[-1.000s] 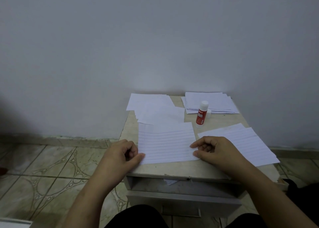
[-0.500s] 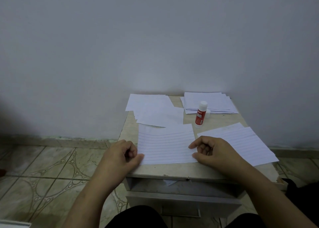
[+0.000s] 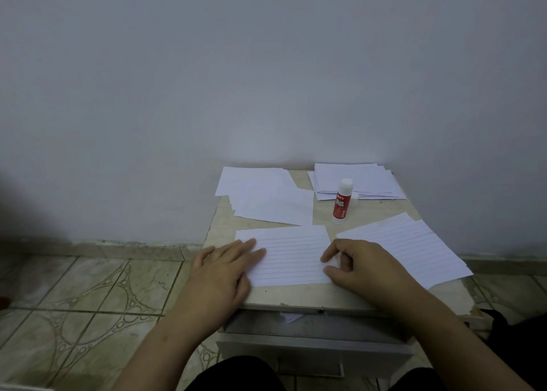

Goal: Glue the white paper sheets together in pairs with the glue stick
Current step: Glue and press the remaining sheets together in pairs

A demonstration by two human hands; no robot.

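A lined white sheet [image 3: 291, 254] lies near the front of the small table [image 3: 310, 297]. My left hand [image 3: 225, 269] lies flat on its left part, fingers straight. My right hand [image 3: 359, 267] pinches the sheet's right edge between thumb and forefinger, its other fingers curled. A second lined sheet [image 3: 414, 248] lies to the right, partly under my right wrist. The red and white glue stick [image 3: 342, 201] stands capped behind the sheets. Loose sheets [image 3: 266, 195] are spread at the back left, and a neater stack [image 3: 355, 180] lies at the back right.
The table stands against a plain wall, with a drawer front [image 3: 313, 352] below its chipped front edge. A scrap of paper [image 3: 291, 316] pokes out of the gap under the top. Patterned floor tiles [image 3: 88, 301] lie to the left.
My left hand has uncurled and slid onto the sheet, now lying flat on its left part. My right hand has kept its pinch on the right edge.
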